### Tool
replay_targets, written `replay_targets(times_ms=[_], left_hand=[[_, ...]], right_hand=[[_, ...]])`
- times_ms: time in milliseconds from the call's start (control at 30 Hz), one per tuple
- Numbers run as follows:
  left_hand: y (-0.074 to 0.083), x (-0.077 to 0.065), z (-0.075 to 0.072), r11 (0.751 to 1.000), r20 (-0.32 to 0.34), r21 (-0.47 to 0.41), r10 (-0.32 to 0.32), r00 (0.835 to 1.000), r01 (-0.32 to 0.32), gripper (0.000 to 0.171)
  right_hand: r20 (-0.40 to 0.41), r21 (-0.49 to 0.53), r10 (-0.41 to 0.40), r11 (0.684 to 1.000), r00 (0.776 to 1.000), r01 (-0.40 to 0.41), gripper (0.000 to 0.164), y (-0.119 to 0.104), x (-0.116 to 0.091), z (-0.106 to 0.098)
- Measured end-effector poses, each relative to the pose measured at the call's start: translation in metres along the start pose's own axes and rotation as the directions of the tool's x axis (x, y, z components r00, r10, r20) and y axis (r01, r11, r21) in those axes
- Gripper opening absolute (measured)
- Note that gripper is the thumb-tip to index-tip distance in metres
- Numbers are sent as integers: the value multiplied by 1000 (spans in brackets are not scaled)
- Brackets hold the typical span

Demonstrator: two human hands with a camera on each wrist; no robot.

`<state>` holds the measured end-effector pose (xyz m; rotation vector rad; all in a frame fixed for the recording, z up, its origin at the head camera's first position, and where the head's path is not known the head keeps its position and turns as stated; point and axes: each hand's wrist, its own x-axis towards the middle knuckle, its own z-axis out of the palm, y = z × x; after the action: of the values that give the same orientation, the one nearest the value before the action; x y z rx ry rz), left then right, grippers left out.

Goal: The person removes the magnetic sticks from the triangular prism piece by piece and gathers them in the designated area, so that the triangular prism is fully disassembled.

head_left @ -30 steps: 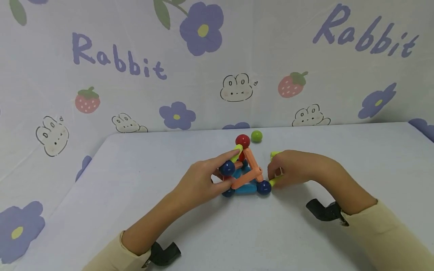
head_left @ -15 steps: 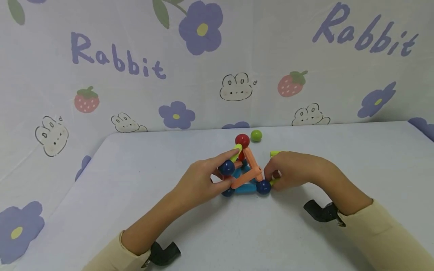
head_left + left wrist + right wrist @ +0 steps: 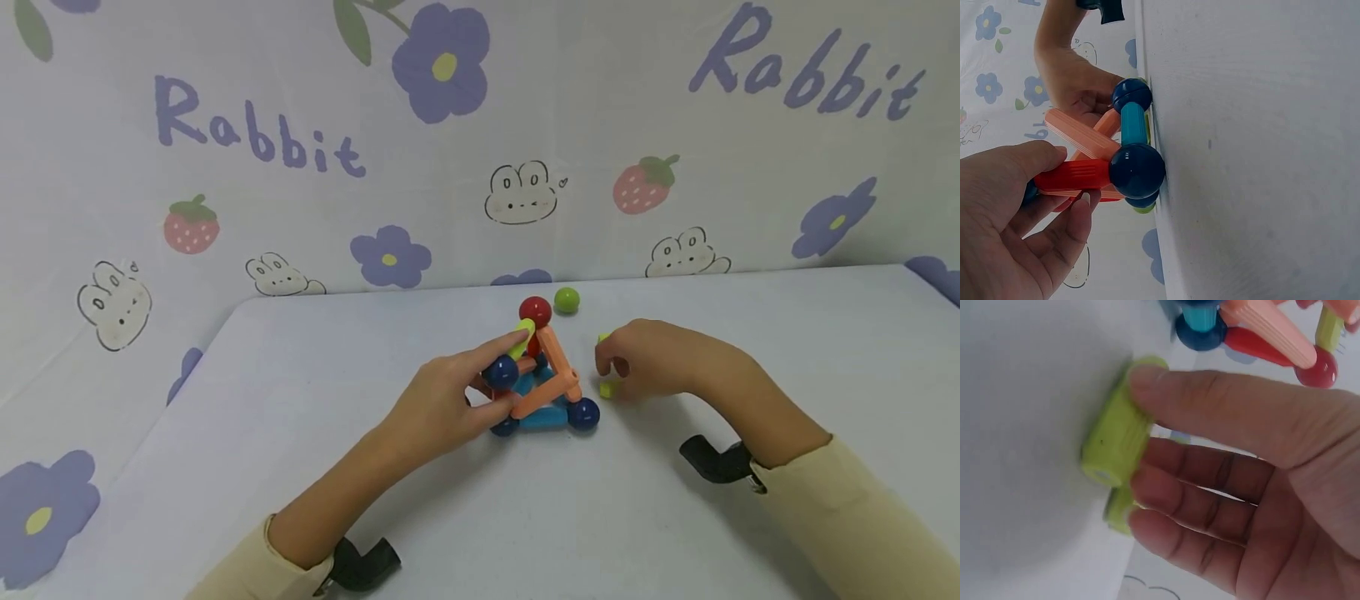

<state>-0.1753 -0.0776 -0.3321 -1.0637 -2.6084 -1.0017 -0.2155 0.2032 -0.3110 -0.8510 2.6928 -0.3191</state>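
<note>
My left hand (image 3: pixel 438 400) grips a model (image 3: pixel 543 417) of magnetic building rods and balls, standing on the white table. In the left wrist view, thumb and fingers pinch its red rod (image 3: pixel 1075 175) beside a navy ball (image 3: pixel 1137 170). Light blue rods join navy balls along the base; peach rods slope up toward a red ball (image 3: pixel 536 312) on top. To the right, my right hand (image 3: pixel 656 358) pinches a yellow-green rod (image 3: pixel 1116 434) close over the table, thumb on its upper end. Behind it, a second yellow-green rod (image 3: pixel 1120 509) lies near the fingertips.
A loose green ball (image 3: pixel 567 300) sits behind the model, near the table's back edge. The white table (image 3: pixel 600 517) meets a printed cloth backdrop (image 3: pixel 300 217). Each sleeve carries a black wrist mount.
My right hand has drawn its yellow-green rod back from the model's right navy ball and turned it, so a gap now shows. The left hand keeps its grip in place.
</note>
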Motion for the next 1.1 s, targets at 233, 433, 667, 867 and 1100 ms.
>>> replay_targets(times_ms=[233, 433, 667, 867, 1100], left_hand=[[0, 1, 0, 1000, -7, -1, 13, 1000, -13, 70], [-1, 0, 0, 1000, -12, 2, 25, 1000, -25, 71], [-1, 0, 0, 1000, -11, 6, 23, 1000, -23, 71], [0, -1, -1, 1000, -8, 0, 30, 1000, -30, 71], [0, -1, -1, 1000, -8, 1, 24, 1000, -24, 71]], right_hand=[[-8, -16, 54, 998, 999, -54, 12, 7, -2, -4], [-49, -46, 71, 996, 996, -73, 10, 13, -2, -5], [-147, -93, 64, 993, 987, -78, 9, 21, 0, -3], [-169, -98, 77, 991, 983, -94, 8, 19, 1, -4], [-159, -96, 71, 992, 985, -87, 10, 21, 3, -1]])
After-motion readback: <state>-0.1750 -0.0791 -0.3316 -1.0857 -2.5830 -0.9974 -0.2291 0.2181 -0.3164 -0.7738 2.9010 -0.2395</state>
